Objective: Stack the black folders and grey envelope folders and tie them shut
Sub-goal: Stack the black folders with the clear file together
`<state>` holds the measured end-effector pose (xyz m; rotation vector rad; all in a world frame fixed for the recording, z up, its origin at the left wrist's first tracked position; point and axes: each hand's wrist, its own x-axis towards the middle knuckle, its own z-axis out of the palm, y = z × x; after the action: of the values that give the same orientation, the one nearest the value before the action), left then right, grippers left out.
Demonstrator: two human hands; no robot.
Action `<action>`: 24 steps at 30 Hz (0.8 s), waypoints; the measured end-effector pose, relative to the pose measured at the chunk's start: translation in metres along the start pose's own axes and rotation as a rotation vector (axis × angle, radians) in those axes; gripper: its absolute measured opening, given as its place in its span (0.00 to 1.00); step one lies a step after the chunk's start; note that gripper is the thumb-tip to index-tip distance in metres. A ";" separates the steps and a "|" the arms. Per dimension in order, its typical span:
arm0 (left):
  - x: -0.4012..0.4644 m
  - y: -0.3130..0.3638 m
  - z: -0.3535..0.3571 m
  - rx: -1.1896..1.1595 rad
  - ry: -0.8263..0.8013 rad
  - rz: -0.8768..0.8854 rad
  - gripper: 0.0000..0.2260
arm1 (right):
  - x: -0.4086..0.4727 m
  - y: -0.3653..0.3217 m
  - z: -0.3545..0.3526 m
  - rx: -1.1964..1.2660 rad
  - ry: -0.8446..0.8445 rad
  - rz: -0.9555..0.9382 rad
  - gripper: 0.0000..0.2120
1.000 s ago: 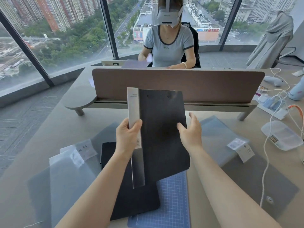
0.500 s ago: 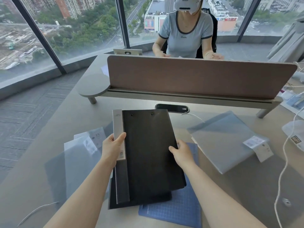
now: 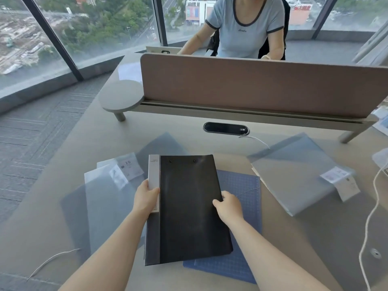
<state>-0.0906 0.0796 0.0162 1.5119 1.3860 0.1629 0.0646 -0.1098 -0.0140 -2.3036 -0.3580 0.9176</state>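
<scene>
the flat black plastic folder with a pale grey spine label strip lies at the centre of the desk, resting over another dark folder whose edge shows along its left and bottom, and partly over a blue gridded cutting mat toward 3 o'clock. it looks thin, light and fairly stiff, with a smooth sheen that could slide on the folder below, so the long side edges near the middle seem the sound places to hold. its long axis runs 6 to 12 o'clock, tilted slightly, the spine along the 9 o'clock side and two small rivets at the 12 o'clock end. the left hand pinches the spine edge, thumb on top; the right hand curls its fingers over the opposite edge. translucent grey envelope folders lie at 9 o'clock, another grey envelope folder at 2 o'clock, and white string trails at 3 o'clock, unused so far by the look of it.
</scene>
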 end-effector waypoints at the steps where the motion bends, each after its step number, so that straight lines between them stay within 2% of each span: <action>1: 0.001 -0.002 0.000 0.013 0.002 0.005 0.13 | 0.001 0.001 0.002 -0.038 0.004 -0.002 0.11; 8: 0.023 -0.028 0.005 0.113 0.056 -0.028 0.16 | 0.005 0.006 0.009 -0.099 0.003 0.026 0.19; 13: 0.010 -0.019 0.004 0.052 0.045 -0.069 0.15 | 0.008 0.003 0.011 -0.080 -0.005 0.030 0.19; 18: 0.019 -0.018 0.007 -0.009 0.050 -0.117 0.19 | 0.009 0.003 0.011 -0.054 -0.027 0.042 0.20; 21: 0.022 -0.017 0.007 -0.084 0.053 -0.143 0.21 | 0.010 0.003 0.010 0.001 -0.022 0.055 0.18; 24: 0.019 -0.011 0.010 -0.151 0.054 -0.137 0.23 | 0.007 0.001 0.004 0.151 0.018 0.068 0.10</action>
<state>-0.0847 0.0875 -0.0058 1.2920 1.4814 0.2192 0.0665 -0.1055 -0.0208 -2.1953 -0.1964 0.9242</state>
